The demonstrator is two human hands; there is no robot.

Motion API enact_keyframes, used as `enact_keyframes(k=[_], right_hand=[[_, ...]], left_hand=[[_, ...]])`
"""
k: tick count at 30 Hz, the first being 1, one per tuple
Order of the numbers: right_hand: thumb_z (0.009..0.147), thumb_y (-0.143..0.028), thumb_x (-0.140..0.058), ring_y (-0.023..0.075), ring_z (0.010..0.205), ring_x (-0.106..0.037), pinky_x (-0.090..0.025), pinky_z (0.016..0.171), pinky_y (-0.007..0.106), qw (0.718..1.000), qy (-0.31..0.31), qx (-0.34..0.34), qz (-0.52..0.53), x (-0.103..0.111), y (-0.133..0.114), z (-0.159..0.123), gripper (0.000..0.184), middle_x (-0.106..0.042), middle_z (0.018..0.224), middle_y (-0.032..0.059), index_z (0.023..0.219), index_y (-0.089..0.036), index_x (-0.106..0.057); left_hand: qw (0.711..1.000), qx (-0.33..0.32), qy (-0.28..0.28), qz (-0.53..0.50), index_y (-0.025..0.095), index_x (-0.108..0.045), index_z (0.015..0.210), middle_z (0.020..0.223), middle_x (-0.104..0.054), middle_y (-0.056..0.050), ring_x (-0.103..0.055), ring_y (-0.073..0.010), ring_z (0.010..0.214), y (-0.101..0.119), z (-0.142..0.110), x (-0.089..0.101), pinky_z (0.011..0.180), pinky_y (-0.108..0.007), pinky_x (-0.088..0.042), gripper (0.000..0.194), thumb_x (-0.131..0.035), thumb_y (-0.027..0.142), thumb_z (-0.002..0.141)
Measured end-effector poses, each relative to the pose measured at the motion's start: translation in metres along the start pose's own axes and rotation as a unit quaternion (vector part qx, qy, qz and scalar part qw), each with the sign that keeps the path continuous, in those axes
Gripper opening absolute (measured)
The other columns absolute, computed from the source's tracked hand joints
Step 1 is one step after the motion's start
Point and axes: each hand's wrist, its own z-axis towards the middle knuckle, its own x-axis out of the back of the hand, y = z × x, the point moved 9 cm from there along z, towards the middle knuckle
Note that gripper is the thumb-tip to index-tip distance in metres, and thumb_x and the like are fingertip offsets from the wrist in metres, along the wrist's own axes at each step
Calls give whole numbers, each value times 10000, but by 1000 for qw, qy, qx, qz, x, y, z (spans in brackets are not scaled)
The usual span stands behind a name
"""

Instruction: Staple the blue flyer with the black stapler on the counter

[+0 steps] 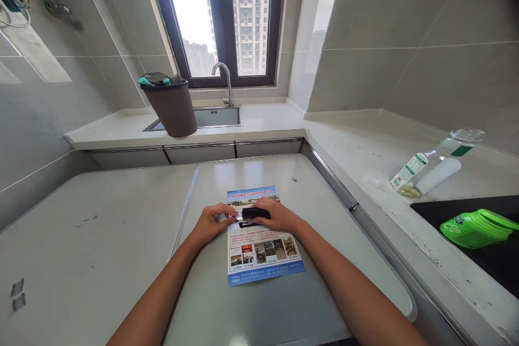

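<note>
A black stapler [255, 213] with a silver metal part at its left end lies low over a printed flyer [263, 251]. My right hand [278, 214] is wrapped round the stapler's black body from the right. My left hand [213, 223] has its thumb and forefinger pinched at the silver end. Whether a small piece is also between those fingertips, I cannot tell. The flyer, with blue bands, red text and small photos, lies flat on the pale table [324, 259], partly hidden under the stapler and both hands.
A tiny grey strip [294, 179] lies beyond my right hand; two grey pieces [18, 294] are at far left. On the counter [348, 140] are a clear bottle [438, 165] and a green container [476, 228]. A brown bin [172, 108] stands by the sink [219, 117].
</note>
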Motion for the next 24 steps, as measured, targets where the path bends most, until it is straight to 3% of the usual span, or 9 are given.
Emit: enact_keyframes(k=[6, 24], right_hand=[[945, -379, -694, 237, 995, -638, -483, 878, 355, 1000, 1, 4, 1, 1, -1, 0, 257, -717, 1061, 84, 1125, -197, -666], [954, -389, -678, 236, 1010, -639, -482, 882, 352, 1000, -10, -5, 3, 2, -5, 1, 268, -717, 1072, 87, 1145, -200, -667]], left_hand=[[997, -16, -37, 61, 239, -785, 923, 979, -782, -40, -701, -208, 935, 3, -1, -9, 900, -355, -537, 78, -739, 249, 861], [990, -19, -28, 136, 280, -787, 951, 956, -786, -10, -695, -202, 923, -2, -2, -9, 880, -354, -504, 96, -759, 275, 860]])
